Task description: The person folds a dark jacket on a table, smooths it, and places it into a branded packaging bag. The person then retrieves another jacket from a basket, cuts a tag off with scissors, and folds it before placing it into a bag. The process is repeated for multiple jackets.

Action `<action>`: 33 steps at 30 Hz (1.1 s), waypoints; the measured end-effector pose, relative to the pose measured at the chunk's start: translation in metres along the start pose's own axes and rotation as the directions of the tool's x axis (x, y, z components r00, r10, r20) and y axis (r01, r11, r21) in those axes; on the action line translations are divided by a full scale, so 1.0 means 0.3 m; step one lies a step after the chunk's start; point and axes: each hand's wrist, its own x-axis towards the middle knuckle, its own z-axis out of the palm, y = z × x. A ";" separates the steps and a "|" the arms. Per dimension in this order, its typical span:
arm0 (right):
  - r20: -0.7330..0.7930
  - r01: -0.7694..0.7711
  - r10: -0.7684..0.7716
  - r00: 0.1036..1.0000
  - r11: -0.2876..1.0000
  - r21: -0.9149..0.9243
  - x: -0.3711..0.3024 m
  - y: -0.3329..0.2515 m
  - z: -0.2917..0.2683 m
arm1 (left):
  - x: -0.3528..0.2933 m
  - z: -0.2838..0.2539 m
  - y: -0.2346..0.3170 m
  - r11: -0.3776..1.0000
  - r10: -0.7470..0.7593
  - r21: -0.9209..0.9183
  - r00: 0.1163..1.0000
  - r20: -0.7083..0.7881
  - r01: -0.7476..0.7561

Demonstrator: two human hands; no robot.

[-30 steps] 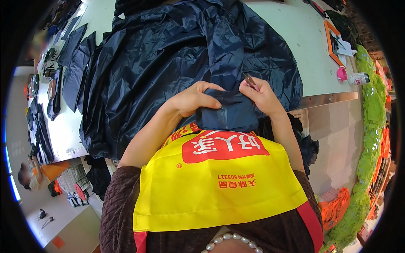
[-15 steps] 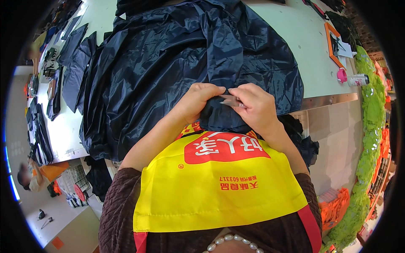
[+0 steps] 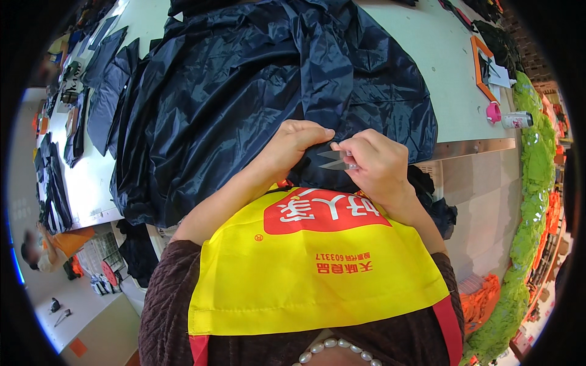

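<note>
A large dark navy sheet of shiny fabric (image 3: 238, 85) spreads in folds over the table and hangs down in front of me. My left hand (image 3: 291, 145) pinches this fabric between thumb and fingers at its near part. Just beside it, my right hand (image 3: 377, 161) is closed around a pair of thread snips (image 3: 332, 161). Their two pointed blades stand apart and point left, over the dark cloth. The grip of the snips is mostly hidden in my palm. Whether my right fingertips also touch the fabric, I cannot tell.
Dark cut pieces (image 3: 110, 91) lie on the white table (image 3: 455, 91) to the left. An orange frame (image 3: 482, 67) and a bottle with a pink cap (image 3: 510, 118) are at the right. Bright green cloth (image 3: 528, 183) is heaped beyond. At far left, a person (image 3: 39, 250) works.
My right hand has moved slightly right and down, away from my left hand, and the snips' blades show more fully. My left hand keeps its pinch on the fabric.
</note>
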 end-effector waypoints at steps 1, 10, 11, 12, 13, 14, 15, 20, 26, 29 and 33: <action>0.013 -0.014 0.013 1.000 0.998 0.065 -0.008 0.008 -0.007 | -0.003 0.003 0.002 1.000 -0.010 -0.022 1.000 0.004 0.010; 0.262 -0.344 0.261 0.929 0.873 0.347 -0.017 0.100 -0.123 | -0.001 -0.004 -0.011 0.998 -0.041 -0.040 0.999 -0.003 0.041; 0.285 -0.291 0.225 0.932 0.932 0.215 -0.017 0.104 -0.124 | -0.003 -0.002 -0.005 0.997 -0.062 -0.052 0.998 0.004 0.062; 0.303 -0.200 0.152 0.941 0.971 0.134 -0.016 0.107 -0.125 | -0.008 0.002 0.007 0.994 -0.083 -0.063 0.996 0.011 0.084; 0.300 -0.158 0.119 0.947 0.981 0.110 -0.020 0.113 -0.120 | -0.009 0.004 0.013 0.992 -0.104 -0.075 0.994 0.019 0.105; 0.299 -0.114 0.083 0.951 0.990 0.087 -0.026 0.120 -0.111 | -0.008 0.004 0.011 0.992 -0.104 -0.075 0.995 0.012 0.105; 0.298 -0.070 0.048 0.953 0.996 0.064 -0.029 0.125 -0.106 | -0.007 0.003 0.009 0.992 -0.104 -0.074 0.995 0.005 0.104; 0.255 0.013 -0.026 0.967 0.998 0.056 -0.022 0.120 -0.079 | -0.003 0.001 0.018 0.990 -0.107 -0.090 0.994 0.019 0.108; 0.206 0.030 -0.037 0.978 0.999 0.034 -0.012 0.116 -0.053 | 0.008 -0.001 0.007 0.985 -0.120 -0.124 0.993 0.021 0.122; 0.227 0.021 -0.031 0.973 0.999 0.047 -0.016 0.125 -0.043 | 0.012 -0.009 0.002 0.983 -0.117 -0.138 0.992 0.048 0.123; 0.078 -0.229 0.220 0.972 0.840 0.492 -0.030 0.138 -0.034 | 0.023 -0.029 -0.013 0.971 -0.140 -0.185 0.987 0.082 0.153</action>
